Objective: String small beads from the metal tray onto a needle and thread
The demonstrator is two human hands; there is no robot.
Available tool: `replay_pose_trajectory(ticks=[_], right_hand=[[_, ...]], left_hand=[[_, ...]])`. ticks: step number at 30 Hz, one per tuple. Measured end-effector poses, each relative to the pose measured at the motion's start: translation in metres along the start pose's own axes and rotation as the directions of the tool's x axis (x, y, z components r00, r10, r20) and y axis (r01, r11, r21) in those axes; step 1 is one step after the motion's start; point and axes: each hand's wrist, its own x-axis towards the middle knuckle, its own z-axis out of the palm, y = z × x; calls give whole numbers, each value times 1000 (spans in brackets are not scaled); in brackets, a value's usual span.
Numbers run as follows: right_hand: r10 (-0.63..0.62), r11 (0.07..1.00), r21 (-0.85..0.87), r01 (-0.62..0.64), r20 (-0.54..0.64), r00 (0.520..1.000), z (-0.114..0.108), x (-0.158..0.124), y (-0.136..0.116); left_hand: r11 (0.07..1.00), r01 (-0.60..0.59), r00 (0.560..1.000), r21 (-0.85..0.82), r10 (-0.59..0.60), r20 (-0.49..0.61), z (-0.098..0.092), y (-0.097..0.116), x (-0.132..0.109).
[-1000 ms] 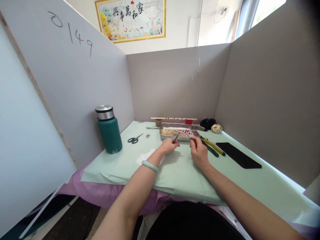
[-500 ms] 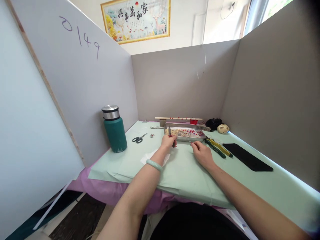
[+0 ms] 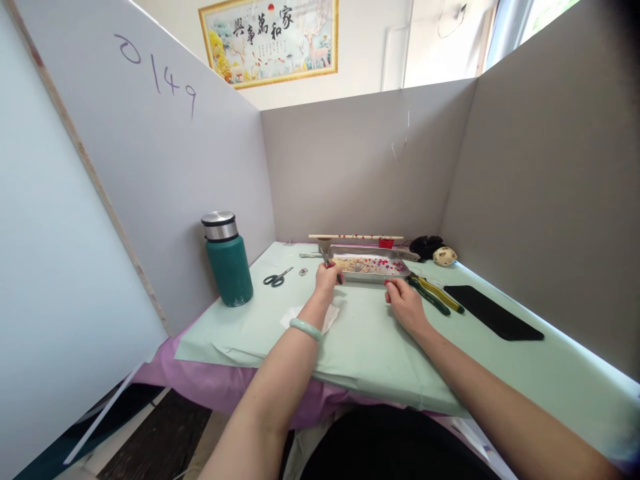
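My left hand [image 3: 327, 277] is closed around a slim dark tool [image 3: 326, 257] that looks like tweezers or small pliers, its tip pointing up and away. It is at the near left corner of a metal tray [image 3: 370, 279], which holds beige, red and purple beads [image 3: 373, 266]. To the right, my right hand [image 3: 403, 301] is closed in a pinch just in front of the tray's near right side; what its fingertips hold is too small to make out. Under my left forearm lies a white tissue [image 3: 331, 319].
Left are a green bottle [image 3: 229, 270], scissors [image 3: 278, 277] and a small ring-like piece [image 3: 303, 272]. Right are green-yellow pliers [image 3: 437, 295] and a black slab [image 3: 493, 312]. Behind the tray are a beaded stick [image 3: 355, 237], a red cup [image 3: 386, 243] and a pale ball [image 3: 445, 256]. Grey panels enclose the table.
My left hand has moved left and slightly away with the dark tool, off the front of the tray. My right hand has shifted slightly to the right.
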Motion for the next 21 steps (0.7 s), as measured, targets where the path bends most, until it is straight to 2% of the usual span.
replay_pose_trajectory(ticks=[4, 8, 11, 15, 21], right_hand=[[121, 959, 254, -125, 31, 992, -1, 5, -2], [178, 876, 434, -211, 114, 977, -3, 8, -5], [201, 826, 510, -241, 134, 970, -4, 9, -3], [236, 779, 565, -272, 138, 962, -3, 12, 2], [236, 744, 614, -265, 130, 963, -4, 13, 2]], left_hand=[[987, -124, 979, 102, 105, 174, 8, 3, -9], [947, -219, 915, 235, 116, 387, 13, 0, -19], [891, -296, 868, 343, 101, 486, 16, -5, -22], [786, -389, 845, 481, 96, 527, 17, -9, -21], [672, -432, 863, 601, 114, 492, 15, -9, -16]])
